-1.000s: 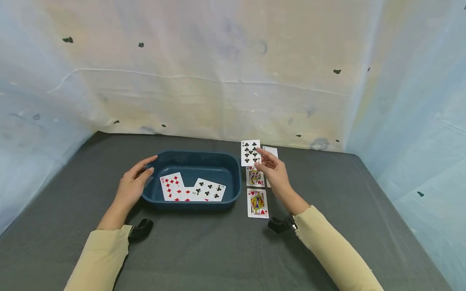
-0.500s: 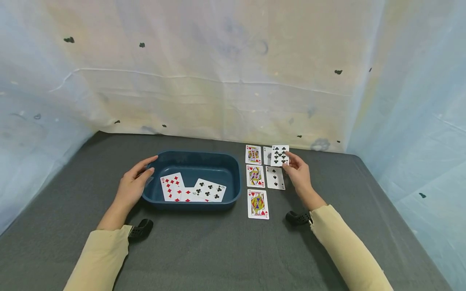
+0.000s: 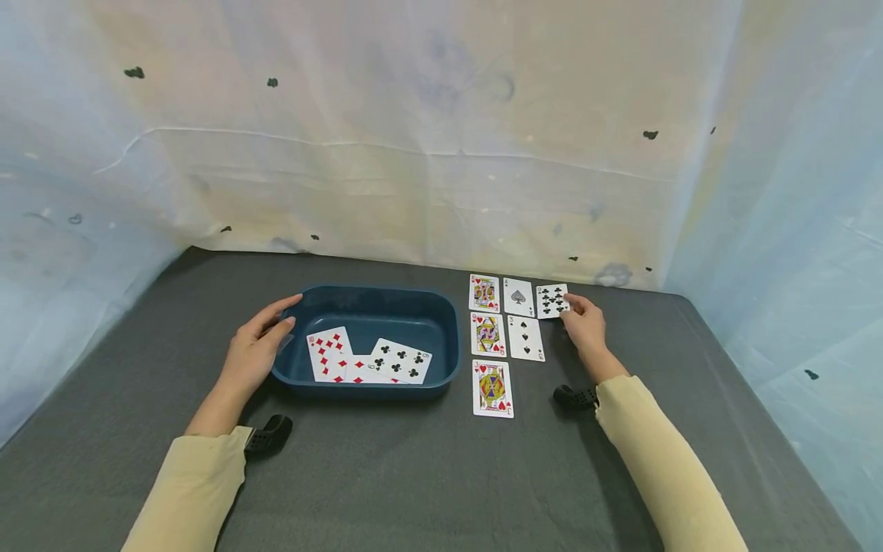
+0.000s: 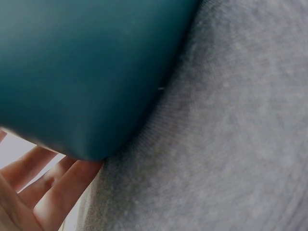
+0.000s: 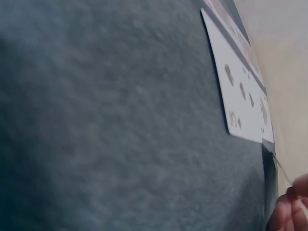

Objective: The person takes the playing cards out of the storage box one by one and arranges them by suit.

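Note:
My right hand [image 3: 584, 328] pinches a nine of clubs [image 3: 551, 301] at its right edge, close over the table to the right of the ace of spades [image 3: 518, 297]. In the right wrist view that card is a thin edge beside the fingertips [image 5: 285, 211]. A low spades card [image 3: 526, 338] lies below the ace. My left hand [image 3: 251, 349] touches the left end of a dark blue tray [image 3: 366, 391], its straight fingers [image 4: 67, 190] along the outer wall. Inside the tray lie a ten of diamonds [image 3: 327, 354], a partly covered diamonds card [image 3: 357, 369] and a clubs card [image 3: 401, 360].
Face cards of hearts form a column right of the tray: a king [image 3: 484, 294] at the back, a queen [image 3: 487, 334], then a jack [image 3: 493, 389] nearest. Grey cloth [image 3: 386, 475] covers the table. A pale curtain [image 3: 414, 192] hangs along its back edge.
My right hand has carried the nine of clubs rightward from above the king, past the ace of spades, and lowered it beside the ace. The left hand and tray stay in place.

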`<state>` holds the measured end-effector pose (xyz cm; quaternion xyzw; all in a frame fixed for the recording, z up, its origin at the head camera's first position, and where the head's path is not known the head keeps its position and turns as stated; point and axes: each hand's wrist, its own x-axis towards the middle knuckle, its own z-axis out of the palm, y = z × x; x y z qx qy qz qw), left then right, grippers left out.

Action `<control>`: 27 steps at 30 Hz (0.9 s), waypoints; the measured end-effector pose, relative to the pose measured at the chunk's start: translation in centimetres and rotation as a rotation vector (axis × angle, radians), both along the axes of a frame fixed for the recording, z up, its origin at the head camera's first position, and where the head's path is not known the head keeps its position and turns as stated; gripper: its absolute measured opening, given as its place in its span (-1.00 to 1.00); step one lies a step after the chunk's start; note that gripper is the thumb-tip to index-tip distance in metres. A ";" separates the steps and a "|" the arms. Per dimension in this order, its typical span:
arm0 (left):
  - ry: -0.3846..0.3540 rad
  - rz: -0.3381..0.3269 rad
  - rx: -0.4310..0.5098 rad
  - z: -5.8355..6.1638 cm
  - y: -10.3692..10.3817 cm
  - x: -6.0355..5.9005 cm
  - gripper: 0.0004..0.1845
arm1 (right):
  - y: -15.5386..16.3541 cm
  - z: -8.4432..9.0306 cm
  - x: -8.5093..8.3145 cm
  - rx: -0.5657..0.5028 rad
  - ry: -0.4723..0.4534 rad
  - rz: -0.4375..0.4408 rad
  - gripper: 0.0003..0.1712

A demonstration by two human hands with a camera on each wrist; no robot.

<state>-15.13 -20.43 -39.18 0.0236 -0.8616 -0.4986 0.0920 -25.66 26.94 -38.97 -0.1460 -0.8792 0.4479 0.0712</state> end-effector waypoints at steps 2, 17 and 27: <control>-0.006 0.001 0.004 0.1 0.0 0.0 -0.51 | 0.2 0.2 -0.1 0.047 -0.049 0.004 -0.43; -0.010 -0.005 0.022 0.3 0.1 0.1 -0.50 | -0.5 0.6 -1.0 0.475 -0.142 0.097 -0.42; -0.013 -0.004 0.021 0.1 0.1 0.0 -0.51 | -2.0 0.3 -1.0 0.353 0.019 -0.004 -0.38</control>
